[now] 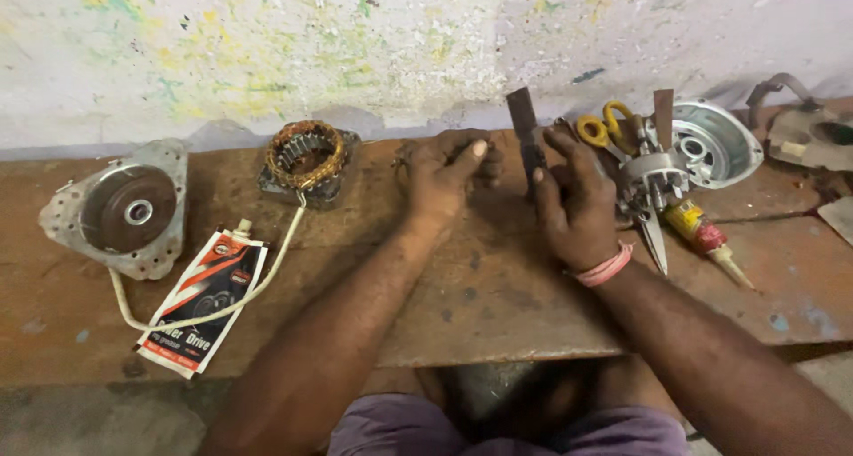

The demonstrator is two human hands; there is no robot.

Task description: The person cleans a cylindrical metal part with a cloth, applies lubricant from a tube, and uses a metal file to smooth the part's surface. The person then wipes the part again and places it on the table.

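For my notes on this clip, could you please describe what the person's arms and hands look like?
Both forearms are bare, with no sleeves or gloves. The right hand has a pink band round its wrist; the left hand wears nothing. The fingers look grimy.

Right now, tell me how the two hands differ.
The left hand is curled into a loose fist, knuckles up, resting on the bench; whatever it holds is hidden. The right hand stands more upright and grips a dark flat tool that points up toward the wall. The right wrist wears a pink band; the left wrist is bare. Both hands are grimy and sit close together mid-bench.
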